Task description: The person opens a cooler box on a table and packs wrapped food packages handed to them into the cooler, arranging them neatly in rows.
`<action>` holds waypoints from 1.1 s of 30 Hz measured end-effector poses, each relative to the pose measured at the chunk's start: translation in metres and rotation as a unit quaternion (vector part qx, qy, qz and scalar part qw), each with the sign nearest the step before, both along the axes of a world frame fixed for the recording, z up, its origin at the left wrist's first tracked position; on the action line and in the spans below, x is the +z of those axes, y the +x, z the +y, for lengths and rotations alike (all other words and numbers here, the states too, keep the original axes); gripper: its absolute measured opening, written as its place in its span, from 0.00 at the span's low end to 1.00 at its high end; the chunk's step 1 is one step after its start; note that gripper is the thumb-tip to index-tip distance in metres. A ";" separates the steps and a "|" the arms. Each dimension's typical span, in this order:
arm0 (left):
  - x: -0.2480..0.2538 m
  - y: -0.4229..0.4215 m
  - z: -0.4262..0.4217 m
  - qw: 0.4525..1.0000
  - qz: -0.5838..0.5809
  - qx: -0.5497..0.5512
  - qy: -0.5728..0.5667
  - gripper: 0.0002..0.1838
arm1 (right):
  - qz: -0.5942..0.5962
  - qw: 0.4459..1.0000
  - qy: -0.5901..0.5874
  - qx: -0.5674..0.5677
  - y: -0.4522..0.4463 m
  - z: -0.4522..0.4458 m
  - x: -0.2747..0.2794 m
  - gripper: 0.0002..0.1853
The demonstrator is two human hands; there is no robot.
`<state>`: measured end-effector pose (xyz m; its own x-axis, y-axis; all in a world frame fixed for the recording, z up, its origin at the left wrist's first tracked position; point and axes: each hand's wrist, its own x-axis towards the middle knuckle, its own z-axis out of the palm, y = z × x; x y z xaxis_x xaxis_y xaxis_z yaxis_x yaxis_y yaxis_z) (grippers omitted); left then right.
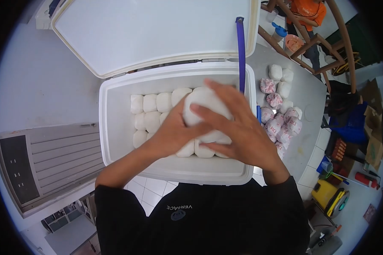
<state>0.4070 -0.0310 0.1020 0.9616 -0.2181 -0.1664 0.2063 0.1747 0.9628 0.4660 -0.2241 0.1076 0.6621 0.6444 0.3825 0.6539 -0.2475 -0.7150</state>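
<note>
Over an open white cooler (177, 174), my two hands hold a round white bundle (206, 106). My left hand (179, 125) is against its left and lower side, with the fingers partly hidden by the bundle. My right hand (238, 123) reaches round its right side with fingers spread and blurred by motion. Below the hands, rows of white rounded bundles (150, 103) lie inside the cooler. The front ones lie just under my hands, and some are hidden by my hands and the held bundle.
The cooler's raised lid (157, 34) stands behind, with a purple strap (241, 55) at its right. On the metal table (300, 157) at right are white and pink-printed bundles (274, 123). A person in orange (308, 10) is beyond a brown chair frame (349, 42).
</note>
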 end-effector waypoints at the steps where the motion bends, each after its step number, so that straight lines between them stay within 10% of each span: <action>1: -0.010 -0.004 0.013 0.996 0.075 0.042 0.016 0.37 | 0.034 0.999 0.023 0.037 0.003 -0.004 -0.002 0.32; 6: -0.057 -0.014 0.101 0.926 0.262 0.143 0.231 0.34 | 0.181 0.920 0.207 -0.281 0.089 -0.064 -0.091 0.16; 8: -0.096 -0.020 0.131 0.889 0.293 0.156 0.314 0.33 | 0.097 0.930 0.094 -0.342 0.138 -0.071 -0.159 0.13; 17: -0.177 -0.015 0.148 0.914 0.211 0.292 0.185 0.28 | 0.089 0.980 -0.163 -0.077 0.245 0.074 -0.368 0.30; 19: -0.171 -0.010 0.156 0.731 0.081 0.034 0.677 0.25 | 0.093 0.975 -0.199 -0.015 0.261 0.099 -0.375 0.30; 23: -0.148 0.011 0.094 0.879 0.227 0.216 0.361 0.30 | 0.115 0.894 -0.398 0.171 0.272 0.092 -0.330 0.31; 27: -0.144 0.012 0.089 0.887 0.228 0.222 0.335 0.38 | 0.168 0.898 -0.399 0.082 0.268 0.054 -0.368 0.37; 29: -0.157 0.005 0.108 0.793 0.068 0.106 0.596 0.48 | 0.174 0.895 -0.411 -0.017 0.247 0.014 -0.322 0.42; 33: -0.147 0.012 0.119 0.811 0.153 0.082 0.558 0.55 | 0.146 0.934 -0.303 -0.121 0.207 0.002 -0.344 0.45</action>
